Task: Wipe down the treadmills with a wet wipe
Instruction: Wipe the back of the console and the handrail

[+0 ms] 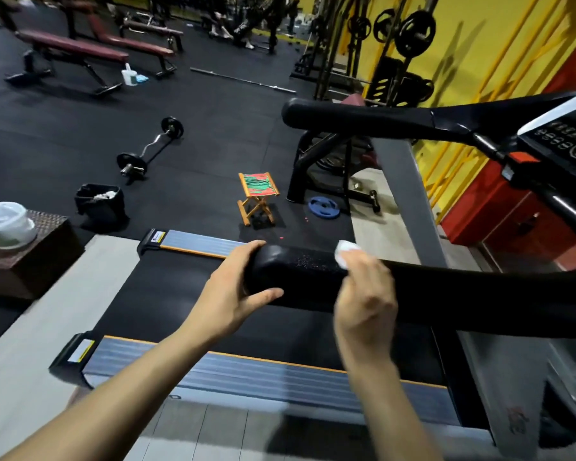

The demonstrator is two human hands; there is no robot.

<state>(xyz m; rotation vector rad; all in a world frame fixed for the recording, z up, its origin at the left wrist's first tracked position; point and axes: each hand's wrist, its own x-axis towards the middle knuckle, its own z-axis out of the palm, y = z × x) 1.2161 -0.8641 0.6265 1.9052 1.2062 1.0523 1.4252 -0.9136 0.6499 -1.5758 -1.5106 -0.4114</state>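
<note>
A black treadmill handrail [463,294] runs across the lower middle of the head view. My left hand [233,287] grips its rounded end, thumb under and fingers over the top. My right hand [363,294] wraps around the rail just to the right, holding a white wet wipe [345,252] against the rail's top. The treadmill belt [167,311] lies below, between grey side rails. The far handrail [363,116] and the console [566,141] sit at the upper right.
A white wipes tub [4,222] stands on a brown box at the left. On the black floor are a black bin [100,201], a curl barbell [150,148], a small folding stool [258,197] and a blue weight plate [323,207]. Benches stand at the back.
</note>
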